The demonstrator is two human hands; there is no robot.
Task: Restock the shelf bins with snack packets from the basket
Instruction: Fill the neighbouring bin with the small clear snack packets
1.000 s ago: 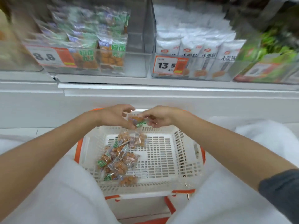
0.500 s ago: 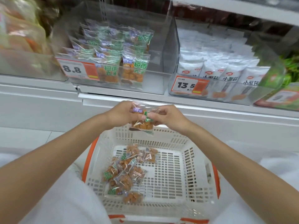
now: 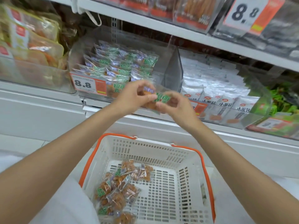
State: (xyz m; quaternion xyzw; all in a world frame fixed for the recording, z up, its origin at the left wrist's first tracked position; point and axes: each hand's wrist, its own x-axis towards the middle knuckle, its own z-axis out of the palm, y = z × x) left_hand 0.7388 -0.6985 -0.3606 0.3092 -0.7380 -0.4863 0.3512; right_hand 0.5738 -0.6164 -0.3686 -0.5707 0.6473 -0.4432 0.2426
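Note:
Both hands hold one clear snack packet (image 3: 159, 100) with a green label and orange pieces, raised in front of the shelf. My left hand (image 3: 134, 96) pinches its left side and my right hand (image 3: 176, 105) pinches its right side. Just behind the packet stands a clear shelf bin (image 3: 171, 70) with rows of the same green-labelled packets and an 8.8 price tag (image 3: 88, 84); its right part holds none. Below, a white basket (image 3: 191, 162) with orange handles holds several more of these packets (image 3: 119, 188) at its left side.
A bin of white packets (image 3: 216, 88) stands to the right, with green packets (image 3: 281, 101) beyond it. A bin of larger yellow-orange bags (image 3: 32, 46) is to the left. An upper shelf (image 3: 178, 29) overhangs the bins. A white ledge (image 3: 40, 101) runs below them.
Both hands have lifted the packet from just above the basket up to the front of the 8.8 bin. The view has tilted upward and closer to the shelf.

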